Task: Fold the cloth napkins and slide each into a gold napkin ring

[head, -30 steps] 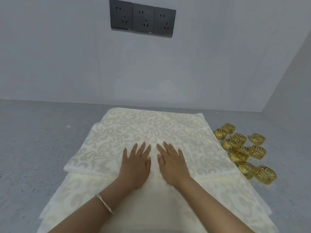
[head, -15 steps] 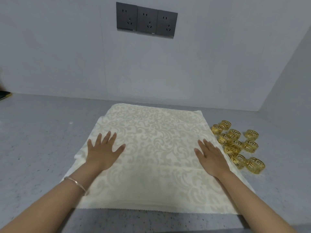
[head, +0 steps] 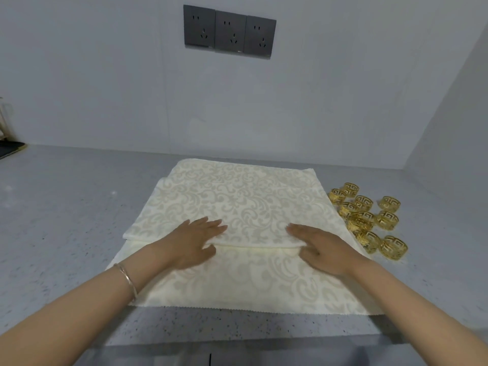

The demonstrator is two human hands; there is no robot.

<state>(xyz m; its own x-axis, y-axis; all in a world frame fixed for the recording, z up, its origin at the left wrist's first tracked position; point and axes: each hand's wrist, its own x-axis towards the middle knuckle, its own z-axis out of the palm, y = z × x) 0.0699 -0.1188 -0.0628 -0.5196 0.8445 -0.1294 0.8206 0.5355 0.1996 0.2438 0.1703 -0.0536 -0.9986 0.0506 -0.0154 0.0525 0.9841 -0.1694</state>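
A cream napkin [head: 237, 202] with a pale scroll pattern lies folded on a second, spread napkin [head: 250, 283] on the grey counter. My left hand [head: 190, 244] and my right hand [head: 324, 249] sit at the near folded edge. On each hand the fingers lie on top of the fold and the thumb is tucked under it. Several gold napkin rings [head: 367, 220] with a cut-out key pattern are clustered just right of the napkins, close to my right hand. None of the rings holds a napkin.
The speckled grey counter [head: 66, 220] runs left and right of the cloths, its front edge [head: 237, 339] just below the lower napkin. A wall with three dark sockets [head: 229, 33] stands behind. A dark object [head: 10, 150] sits at the far left.
Half a second ago my hands lay flat and wide apart on the cloth's sides. They have come inward and taken the near folded edge between fingers and thumbs.
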